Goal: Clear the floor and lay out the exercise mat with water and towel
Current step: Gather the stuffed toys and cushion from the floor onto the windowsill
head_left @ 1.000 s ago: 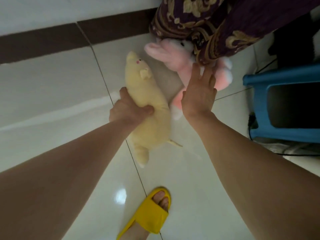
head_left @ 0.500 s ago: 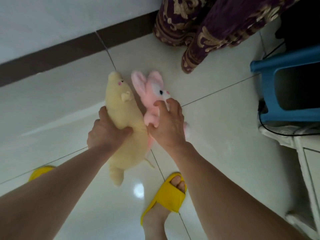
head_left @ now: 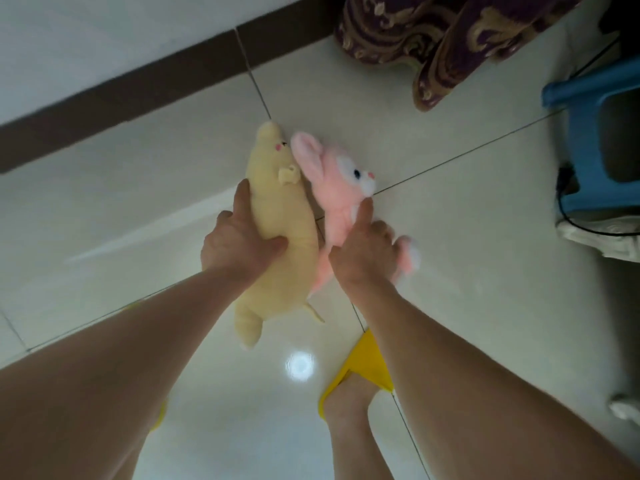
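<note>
My left hand (head_left: pixel 239 244) grips a long pale yellow plush animal (head_left: pixel 277 216) around its middle, its head pointing away from me. Beside it, my right hand (head_left: pixel 363 251) holds a pink plush rabbit (head_left: pixel 332 188) by the body, with the rabbit's ears touching the yellow toy's head. Both toys hang above the glossy white tiled floor (head_left: pixel 467 271). No mat, water or towel is in view.
A purple and gold patterned curtain (head_left: pixel 443 43) hangs to the floor at the top right. A blue plastic stool (head_left: pixel 588 140) stands at the right edge with a black cable (head_left: pixel 568 216) by it. A dark skirting strip (head_left: pixel 138 88) runs along the wall. My foot wears a yellow slipper (head_left: pixel 363 365).
My right hand reached the pink rabbit under the curtain, closed on it and drew it back beside the yellow toy. Both toys have come up and toward me.
</note>
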